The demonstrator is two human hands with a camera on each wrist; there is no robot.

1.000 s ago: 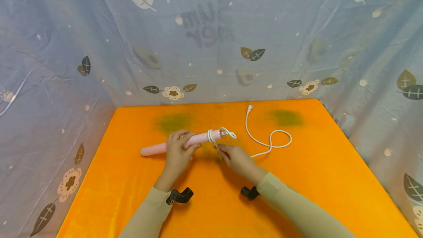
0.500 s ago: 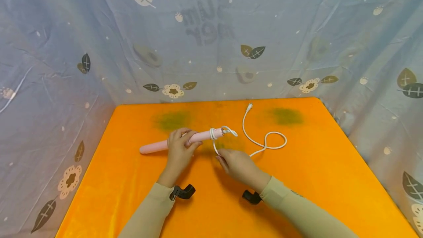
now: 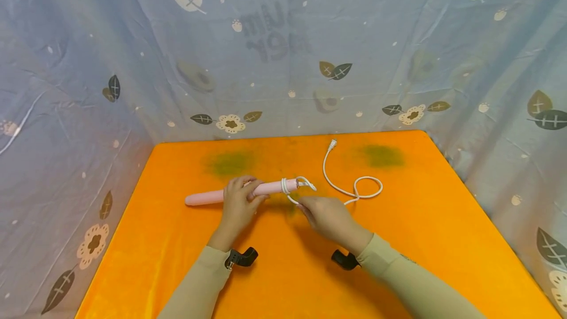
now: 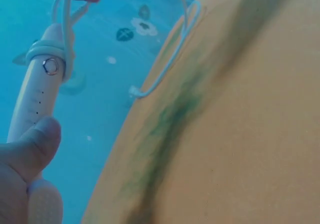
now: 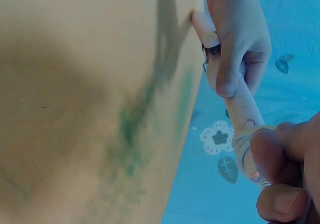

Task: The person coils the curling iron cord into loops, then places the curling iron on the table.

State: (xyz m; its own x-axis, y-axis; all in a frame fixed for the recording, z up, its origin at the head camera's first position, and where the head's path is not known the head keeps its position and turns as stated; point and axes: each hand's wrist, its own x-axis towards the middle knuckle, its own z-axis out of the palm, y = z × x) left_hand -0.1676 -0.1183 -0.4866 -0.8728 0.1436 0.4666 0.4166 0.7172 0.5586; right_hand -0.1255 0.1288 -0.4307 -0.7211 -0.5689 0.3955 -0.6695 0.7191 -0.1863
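Note:
My left hand [image 3: 239, 206] grips a pink curling iron [image 3: 204, 198] around its middle, the long barrel pointing left. In the left wrist view the handle [image 4: 35, 91] shows a round button and a row of small dots, with my thumb lying against it. White cord [image 3: 285, 185] is wound round the handle near its right end, and a small loop sticks out beyond that end. My right hand [image 3: 330, 215] pinches the cord just right of and below these turns. Close up in the right wrist view, my right fingertips [image 5: 267, 151] overlap the wound handle end.
The cord's free length [image 3: 369, 196] lies on the orange-covered table [image 3: 283, 279] in a loop, its plug [image 3: 332, 144] near the back edge. Patterned curtains [image 3: 283, 78] enclose the back and both sides. A black wrist mount [image 3: 242, 257] sits on each arm.
My right hand has drawn the cord down, then rightward, away from the handle. The loop of cord on the table has slid slightly left. My left hand keeps its grip on the curling iron.

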